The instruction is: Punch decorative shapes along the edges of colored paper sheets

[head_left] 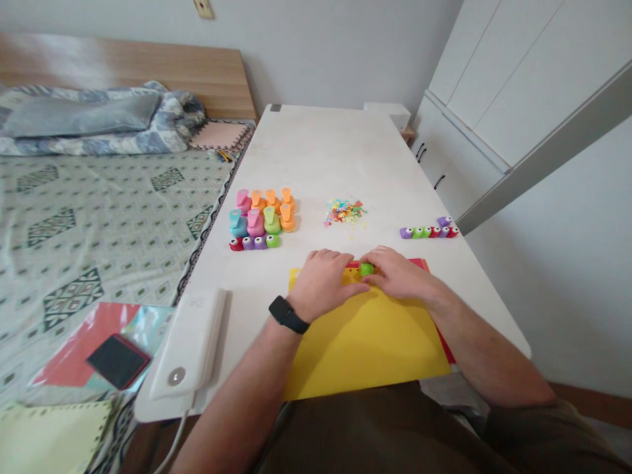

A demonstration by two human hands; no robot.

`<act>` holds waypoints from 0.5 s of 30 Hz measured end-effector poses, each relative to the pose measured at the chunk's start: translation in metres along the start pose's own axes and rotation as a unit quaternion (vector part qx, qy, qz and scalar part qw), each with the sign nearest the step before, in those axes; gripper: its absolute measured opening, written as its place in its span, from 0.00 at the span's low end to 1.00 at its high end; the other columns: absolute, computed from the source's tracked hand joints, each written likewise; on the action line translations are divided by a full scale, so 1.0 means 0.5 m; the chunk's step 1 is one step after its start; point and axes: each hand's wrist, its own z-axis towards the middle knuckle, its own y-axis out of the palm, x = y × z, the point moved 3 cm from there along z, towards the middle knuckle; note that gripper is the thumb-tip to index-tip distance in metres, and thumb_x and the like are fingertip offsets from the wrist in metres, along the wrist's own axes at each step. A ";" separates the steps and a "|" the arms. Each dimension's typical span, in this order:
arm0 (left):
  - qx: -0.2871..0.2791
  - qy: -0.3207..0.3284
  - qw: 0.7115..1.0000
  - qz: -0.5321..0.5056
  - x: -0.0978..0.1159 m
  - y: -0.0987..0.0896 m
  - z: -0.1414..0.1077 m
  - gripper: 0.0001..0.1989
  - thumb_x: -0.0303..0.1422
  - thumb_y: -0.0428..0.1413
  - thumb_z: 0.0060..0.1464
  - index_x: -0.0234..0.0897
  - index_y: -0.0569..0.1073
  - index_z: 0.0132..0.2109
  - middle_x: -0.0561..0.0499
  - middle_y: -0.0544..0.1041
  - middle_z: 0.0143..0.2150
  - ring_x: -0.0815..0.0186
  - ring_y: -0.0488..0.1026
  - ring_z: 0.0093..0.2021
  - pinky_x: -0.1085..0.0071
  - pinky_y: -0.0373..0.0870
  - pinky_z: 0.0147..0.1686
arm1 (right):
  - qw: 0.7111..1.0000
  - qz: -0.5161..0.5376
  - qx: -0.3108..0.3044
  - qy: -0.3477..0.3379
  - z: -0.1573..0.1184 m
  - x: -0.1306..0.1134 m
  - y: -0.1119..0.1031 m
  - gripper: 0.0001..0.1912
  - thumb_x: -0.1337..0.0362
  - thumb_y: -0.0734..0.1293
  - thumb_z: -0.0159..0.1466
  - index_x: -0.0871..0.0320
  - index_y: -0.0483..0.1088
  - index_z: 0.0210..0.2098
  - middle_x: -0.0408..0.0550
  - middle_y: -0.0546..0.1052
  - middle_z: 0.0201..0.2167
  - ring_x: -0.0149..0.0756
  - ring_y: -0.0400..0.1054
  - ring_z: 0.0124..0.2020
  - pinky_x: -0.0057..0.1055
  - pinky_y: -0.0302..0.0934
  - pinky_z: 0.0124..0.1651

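Green punch [366, 269]: centre of frame, at upper edge of yellow paper [370, 342]. Right hand [397, 273]: thumb and fingers around the punch. Left hand [323, 283]: over paper's upper edge, thumb extended toward punch; whether it pinches the paper, cannot tell. Confetti [345, 212] above centre; small punches [427, 232] at right.

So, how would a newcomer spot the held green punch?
On the white table, find the yellow sheet. Near its far edge, the right hand holds the small green punch. It alone is at the sheet; the other punches sit in groups farther off.
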 end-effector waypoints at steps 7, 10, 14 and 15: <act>-0.038 0.009 0.999 0.028 0.030 0.024 0.035 0.26 0.54 0.62 0.53 0.37 0.74 0.47 0.41 0.81 0.41 0.50 0.77 0.44 0.56 0.68 0.48 | 1.000 -0.017 0.002 -0.005 0.003 -0.003 -0.003 0.06 0.69 0.70 0.60 0.58 0.70 0.36 0.50 0.76 0.35 0.43 0.69 0.41 0.38 0.60 0.47; -0.046 0.004 0.998 0.032 0.029 0.034 0.045 0.25 0.53 0.62 0.53 0.37 0.73 0.47 0.42 0.80 0.40 0.50 0.78 0.42 0.58 0.69 0.44 | 1.000 -0.020 0.002 -0.008 0.003 -0.011 -0.008 0.05 0.70 0.68 0.60 0.58 0.69 0.36 0.51 0.76 0.35 0.44 0.69 0.41 0.38 0.60 0.47; -0.069 0.008 0.997 0.023 0.024 0.041 0.051 0.25 0.52 0.63 0.53 0.37 0.72 0.46 0.42 0.80 0.40 0.52 0.78 0.41 0.61 0.69 0.41 | 0.999 -0.031 -0.001 -0.008 0.001 -0.020 -0.007 0.05 0.72 0.66 0.60 0.57 0.68 0.35 0.51 0.76 0.34 0.43 0.69 0.40 0.38 0.60 0.46; -0.074 0.011 0.997 0.019 0.023 0.042 0.052 0.25 0.52 0.63 0.53 0.36 0.72 0.46 0.42 0.80 0.40 0.52 0.78 0.41 0.62 0.69 0.41 | 0.999 -0.033 -0.002 -0.008 0.001 -0.021 -0.007 0.05 0.72 0.66 0.60 0.57 0.68 0.34 0.50 0.75 0.34 0.43 0.68 0.40 0.38 0.60 0.46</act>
